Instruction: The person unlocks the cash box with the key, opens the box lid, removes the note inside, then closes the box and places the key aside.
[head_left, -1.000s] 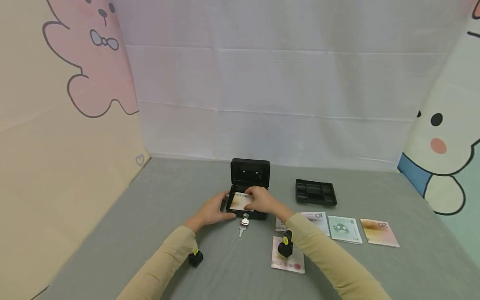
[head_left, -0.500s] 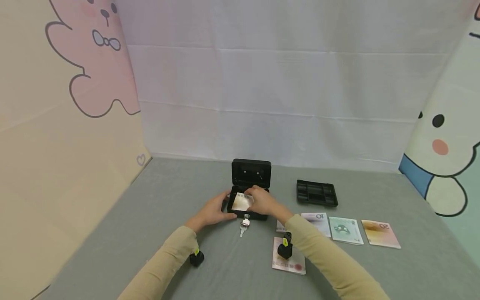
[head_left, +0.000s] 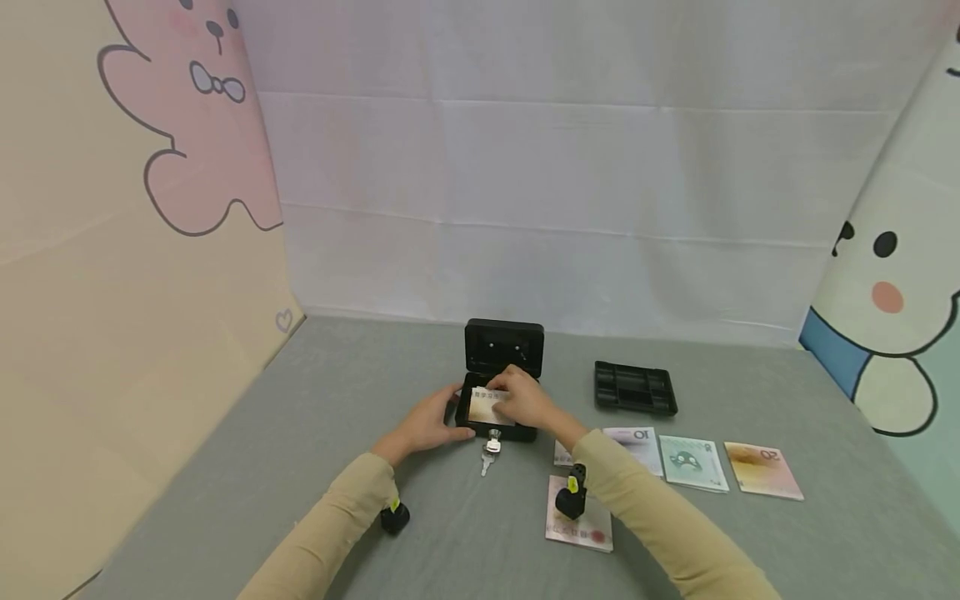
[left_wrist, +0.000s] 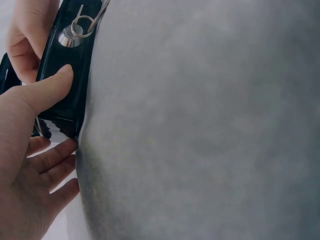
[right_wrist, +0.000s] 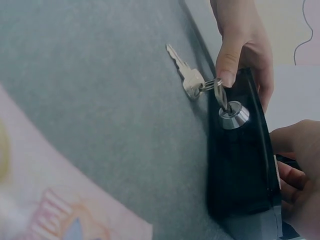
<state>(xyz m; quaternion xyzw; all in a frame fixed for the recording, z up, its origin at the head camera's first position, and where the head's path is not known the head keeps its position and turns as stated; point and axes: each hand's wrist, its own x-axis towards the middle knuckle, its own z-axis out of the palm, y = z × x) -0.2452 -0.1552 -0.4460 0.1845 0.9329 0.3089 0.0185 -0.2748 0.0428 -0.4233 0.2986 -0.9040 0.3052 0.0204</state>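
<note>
A small black cash box (head_left: 504, 346) stands on the grey table with its lid raised. My left hand (head_left: 429, 422) holds its front left corner, the thumb on the front wall beside the lock (right_wrist: 235, 116) and the fingers along the side. My right hand (head_left: 523, 402) reaches into the box from the right and pinches a pale yellow-brown wad of banknotes (head_left: 482, 406), which lies flat within the walls. The right fingertips are partly hidden behind the wall in both wrist views. A key ring with a key (right_wrist: 192, 82) hangs from the lock in front of the box.
A black compartment tray (head_left: 636, 389) lies to the right of the box. Nearer me are purple notes (head_left: 633, 446), partly under the right sleeve, green notes (head_left: 693, 463), orange-brown notes (head_left: 763, 469) and pink notes (head_left: 577, 531) below the right wrist. A pale cloth hangs behind.
My right hand shifts slightly over the banknotes in the box, and more of their printed edge shows now. My left hand keeps its hold on the corner. The whole head view drifts slightly.
</note>
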